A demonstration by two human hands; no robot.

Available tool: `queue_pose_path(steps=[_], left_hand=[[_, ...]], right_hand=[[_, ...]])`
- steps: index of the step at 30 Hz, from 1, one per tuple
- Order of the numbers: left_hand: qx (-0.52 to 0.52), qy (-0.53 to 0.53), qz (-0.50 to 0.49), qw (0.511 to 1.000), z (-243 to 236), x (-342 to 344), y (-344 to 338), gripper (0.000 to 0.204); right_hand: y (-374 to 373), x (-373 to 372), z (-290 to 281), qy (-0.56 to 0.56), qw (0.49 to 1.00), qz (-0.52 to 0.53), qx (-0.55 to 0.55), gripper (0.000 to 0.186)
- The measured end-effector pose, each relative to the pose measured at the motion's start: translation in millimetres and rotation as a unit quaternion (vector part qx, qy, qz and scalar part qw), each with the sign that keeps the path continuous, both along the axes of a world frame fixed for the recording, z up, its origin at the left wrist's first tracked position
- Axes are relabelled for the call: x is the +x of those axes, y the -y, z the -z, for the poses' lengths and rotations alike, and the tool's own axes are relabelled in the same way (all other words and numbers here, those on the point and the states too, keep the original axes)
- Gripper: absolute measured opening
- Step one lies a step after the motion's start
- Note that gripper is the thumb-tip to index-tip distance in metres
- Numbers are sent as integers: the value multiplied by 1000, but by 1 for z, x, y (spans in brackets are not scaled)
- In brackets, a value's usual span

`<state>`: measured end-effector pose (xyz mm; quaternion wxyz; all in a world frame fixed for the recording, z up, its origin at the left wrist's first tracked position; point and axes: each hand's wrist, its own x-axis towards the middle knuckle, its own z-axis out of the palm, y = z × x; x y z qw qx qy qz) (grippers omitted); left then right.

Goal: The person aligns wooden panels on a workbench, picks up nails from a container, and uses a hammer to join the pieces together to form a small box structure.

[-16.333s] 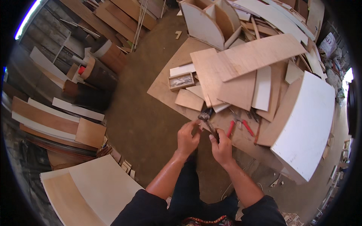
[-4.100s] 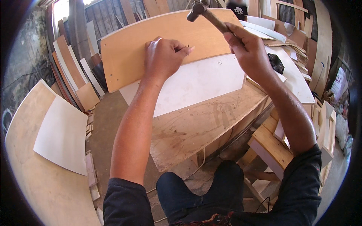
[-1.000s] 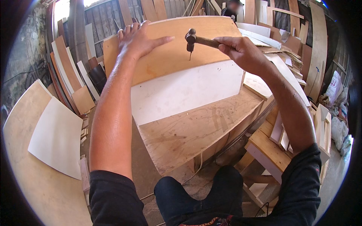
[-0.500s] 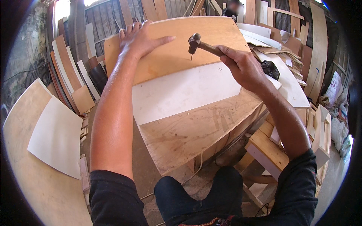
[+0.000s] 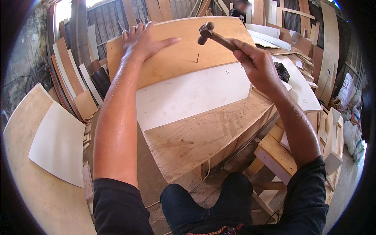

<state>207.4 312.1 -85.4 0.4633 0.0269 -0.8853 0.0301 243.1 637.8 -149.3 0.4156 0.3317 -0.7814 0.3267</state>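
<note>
My right hand [image 5: 258, 62] is wrapped round the wooden handle of a hammer [image 5: 219, 40], whose metal head is lifted clear of a nail [image 5: 197, 58]. The nail stands partly sunk in a yellowish wooden board [image 5: 168, 64], near that board's lower edge. Spread out on the upper left of the same board is my left hand [image 5: 143, 41], thumb stretched to the right and fingertips at the far edge. Below the board run a white panel [image 5: 188, 98] and a brown, scuffed panel [image 5: 196, 143], joined to it like a box.
A wooden stool-like frame [image 5: 280, 150] stands close on the right. Behind it are stacked offcuts and a white sheet [image 5: 301, 88] with a black plastic bag [image 5: 281, 71] beside it. Large boards [image 5: 43, 164] lean at the left. Another person [image 5: 239, 11] is at the back.
My right hand has raised the hammer up and slightly right, away from the nail. The left hand stays spread on the board.
</note>
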Motion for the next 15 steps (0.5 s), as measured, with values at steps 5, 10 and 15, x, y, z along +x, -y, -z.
queue_pose_path(steps=[5,10,15], left_hand=[[-4,-6,-3,1000,-1,2,0,114],[1,2,-2,1000,-2,2,-1,114],[-1,-1,-9,1000,0,3,-1,115]], right_hand=[[1,-6,8,13,997,-38,-68,35],[1,-2,-1,21,1000,-1,9,33],[4,-4,12,-19,994,28,107,32]])
